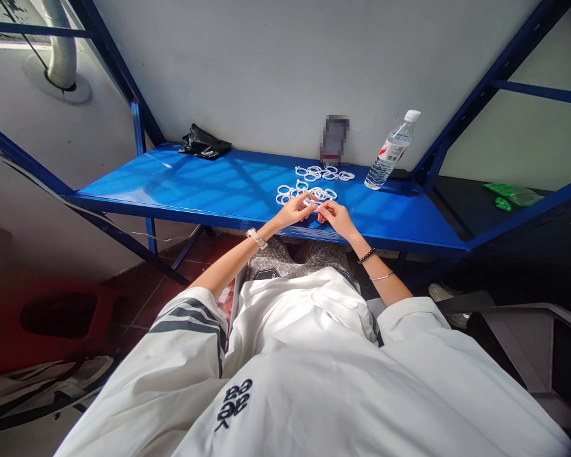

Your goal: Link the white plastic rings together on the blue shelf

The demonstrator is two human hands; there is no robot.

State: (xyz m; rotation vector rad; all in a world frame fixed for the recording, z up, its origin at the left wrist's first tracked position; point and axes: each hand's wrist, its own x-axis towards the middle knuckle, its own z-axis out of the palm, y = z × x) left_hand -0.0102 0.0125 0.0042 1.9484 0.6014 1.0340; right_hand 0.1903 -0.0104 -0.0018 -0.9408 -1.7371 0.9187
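White rings (pixel 318 192) in two clusters on blue table (pixel 238 193). Left hand (pixel 292 212) and right hand (pixel 337 218) pinch small white piece (pixel 313 202) near front edge; bottle (pixel 389 155) off to the right.

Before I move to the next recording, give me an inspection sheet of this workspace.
Surface: blue table, crossed by sunlight and shadow.
Job's things: white rings in two loose clusters, one nearer the front.
Clutter: black plastic bag, capped water bottle, pixelated object behind the rings.
Hands: left hand and right hand close together, fingertips at a white piece; exact grip too small to tell.
Cables: pale cable beside the table's left end.
Surroundings: blue frame, red stool at left.
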